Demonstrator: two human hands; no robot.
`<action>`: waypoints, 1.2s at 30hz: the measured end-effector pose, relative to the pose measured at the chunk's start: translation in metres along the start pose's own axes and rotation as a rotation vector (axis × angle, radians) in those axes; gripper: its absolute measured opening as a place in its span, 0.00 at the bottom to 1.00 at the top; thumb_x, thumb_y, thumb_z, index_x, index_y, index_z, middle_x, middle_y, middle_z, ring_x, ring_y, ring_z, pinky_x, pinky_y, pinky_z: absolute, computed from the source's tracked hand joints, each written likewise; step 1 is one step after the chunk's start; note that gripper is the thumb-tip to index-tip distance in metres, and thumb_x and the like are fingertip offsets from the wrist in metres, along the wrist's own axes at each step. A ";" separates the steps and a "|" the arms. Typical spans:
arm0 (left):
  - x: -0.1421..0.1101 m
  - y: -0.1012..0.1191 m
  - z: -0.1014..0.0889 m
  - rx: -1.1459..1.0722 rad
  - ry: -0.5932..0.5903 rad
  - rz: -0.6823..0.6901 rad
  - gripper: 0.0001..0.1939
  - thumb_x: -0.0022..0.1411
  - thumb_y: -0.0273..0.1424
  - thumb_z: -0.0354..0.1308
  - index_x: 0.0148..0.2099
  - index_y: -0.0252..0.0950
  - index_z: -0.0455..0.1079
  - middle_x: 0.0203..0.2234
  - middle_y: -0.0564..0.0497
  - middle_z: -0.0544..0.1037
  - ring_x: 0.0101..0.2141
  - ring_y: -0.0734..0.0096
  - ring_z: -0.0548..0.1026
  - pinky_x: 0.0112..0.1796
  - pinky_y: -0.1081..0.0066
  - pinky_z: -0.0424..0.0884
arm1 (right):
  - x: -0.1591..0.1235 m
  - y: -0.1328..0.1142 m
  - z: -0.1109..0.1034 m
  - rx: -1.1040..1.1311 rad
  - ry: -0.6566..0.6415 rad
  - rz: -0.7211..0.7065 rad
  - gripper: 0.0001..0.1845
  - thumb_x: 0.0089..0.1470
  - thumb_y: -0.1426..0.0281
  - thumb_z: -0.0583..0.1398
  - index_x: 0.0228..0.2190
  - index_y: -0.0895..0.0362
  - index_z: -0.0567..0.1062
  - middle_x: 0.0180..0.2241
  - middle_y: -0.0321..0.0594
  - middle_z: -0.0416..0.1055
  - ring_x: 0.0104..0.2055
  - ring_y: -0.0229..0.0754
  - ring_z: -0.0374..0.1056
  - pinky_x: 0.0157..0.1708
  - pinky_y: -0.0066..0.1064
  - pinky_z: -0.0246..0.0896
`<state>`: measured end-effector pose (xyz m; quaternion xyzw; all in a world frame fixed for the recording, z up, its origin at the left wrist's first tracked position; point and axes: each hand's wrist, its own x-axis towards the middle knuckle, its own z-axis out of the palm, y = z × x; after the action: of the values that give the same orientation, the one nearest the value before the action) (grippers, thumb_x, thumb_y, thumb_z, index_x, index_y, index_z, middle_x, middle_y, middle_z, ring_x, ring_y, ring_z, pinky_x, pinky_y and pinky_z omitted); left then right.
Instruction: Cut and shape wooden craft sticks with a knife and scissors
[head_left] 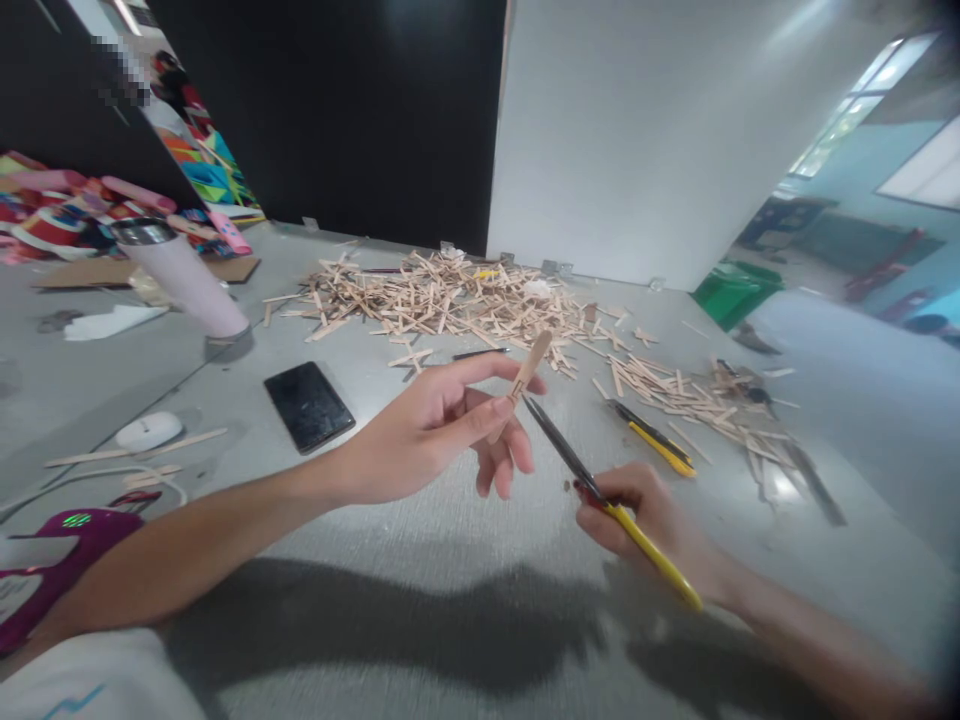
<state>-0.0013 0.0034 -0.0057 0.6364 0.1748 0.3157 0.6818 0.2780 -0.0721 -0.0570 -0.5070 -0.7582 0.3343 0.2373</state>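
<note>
Currently, from my distant seat, I see the left hand (442,428) pinching a wooden stick (532,365) above the bench (420,560). Nearby, the right hand (666,510) grips a yellow-handled tool (570,457), its tip just beside the wooden stick.

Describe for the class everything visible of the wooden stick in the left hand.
The wooden stick is pale, flat and narrow, with a rounded upper end and a dark mark lower down. It slants up to the right above the table, held in the left hand, which partly hides it. The yellow-handled tool has its tip close by; contact is unclear.
</note>
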 end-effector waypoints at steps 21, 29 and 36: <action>0.002 -0.003 0.001 0.029 0.004 -0.029 0.13 0.82 0.39 0.57 0.60 0.38 0.67 0.34 0.48 0.86 0.28 0.69 0.85 0.29 0.75 0.79 | 0.003 0.001 0.001 0.011 -0.021 0.083 0.31 0.68 0.52 0.60 0.20 0.53 0.57 0.22 0.29 0.46 0.26 0.35 0.43 0.24 0.31 0.39; -0.001 -0.005 0.002 0.337 0.242 0.223 0.11 0.82 0.38 0.56 0.59 0.38 0.68 0.35 0.50 0.85 0.31 0.71 0.84 0.35 0.72 0.80 | 0.002 -0.003 -0.002 0.372 -0.150 0.228 0.33 0.66 0.49 0.65 0.18 0.53 0.64 0.15 0.29 0.59 0.17 0.33 0.53 0.18 0.28 0.46; -0.002 0.010 -0.001 0.443 0.242 0.194 0.09 0.80 0.33 0.58 0.54 0.35 0.75 0.62 0.41 0.79 0.32 0.74 0.86 0.33 0.73 0.81 | 0.000 0.004 -0.002 0.389 -0.151 0.202 0.31 0.67 0.47 0.64 0.21 0.54 0.68 0.18 0.30 0.64 0.19 0.32 0.56 0.20 0.27 0.52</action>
<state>-0.0051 0.0029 0.0036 0.7414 0.2583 0.4073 0.4666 0.2817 -0.0704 -0.0588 -0.4987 -0.6403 0.5334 0.2384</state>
